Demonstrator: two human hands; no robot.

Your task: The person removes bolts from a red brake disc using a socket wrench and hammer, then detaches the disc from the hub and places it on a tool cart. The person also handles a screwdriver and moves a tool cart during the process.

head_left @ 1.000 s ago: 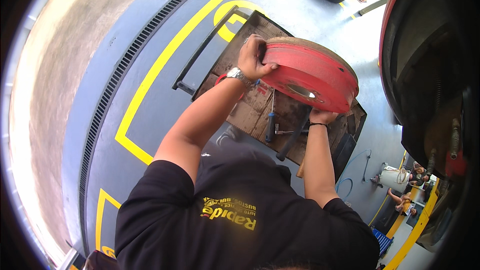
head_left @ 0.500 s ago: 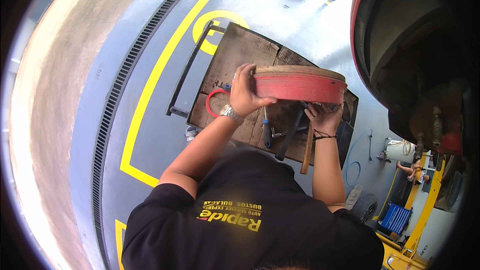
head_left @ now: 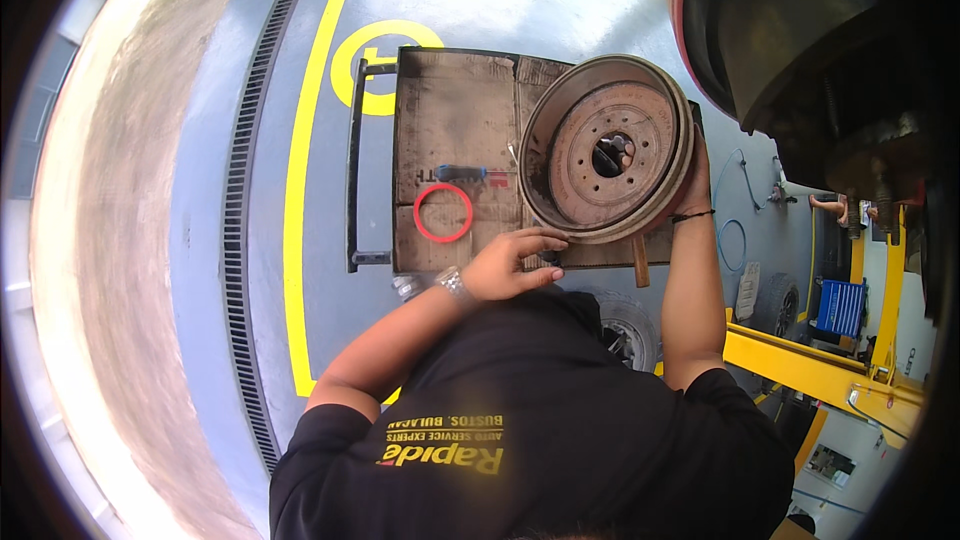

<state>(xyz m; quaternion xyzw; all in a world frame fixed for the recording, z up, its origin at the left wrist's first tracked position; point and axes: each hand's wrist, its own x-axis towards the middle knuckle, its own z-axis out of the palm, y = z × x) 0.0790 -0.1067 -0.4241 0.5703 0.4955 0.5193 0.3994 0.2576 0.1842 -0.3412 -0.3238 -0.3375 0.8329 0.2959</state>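
A brake drum (head_left: 600,175), rusty brown inside with a ring of bolt holes, is tilted so its hollow side faces up toward me. At its right side, my right hand (head_left: 697,172) grips the drum from behind; fingertips show through the centre hole. My left hand (head_left: 515,265) lies by the drum's lower left rim, thumb and fingers apart, the fingertips at the edge. Below the drum, a wooden handle (head_left: 641,262) sticks out, its other end hidden. On the cart top are a red ring (head_left: 468,225) and a blue-and-black screwdriver (head_left: 460,172).
The cardboard-covered cart (head_left: 455,100) has a metal push bar (head_left: 355,170) on its left. A large dark wheel-well part with coil springs (head_left: 883,200) hangs at the upper right. Yellow lift beams (head_left: 790,355), a wheel (head_left: 628,332) and a blue tool chest (head_left: 840,306) stand at the lower right.
The drum has turned from edge-on, red rim showing, to hollow side up. My left hand has slid off its side down to the lower rim; my right hand has moved up its right side.
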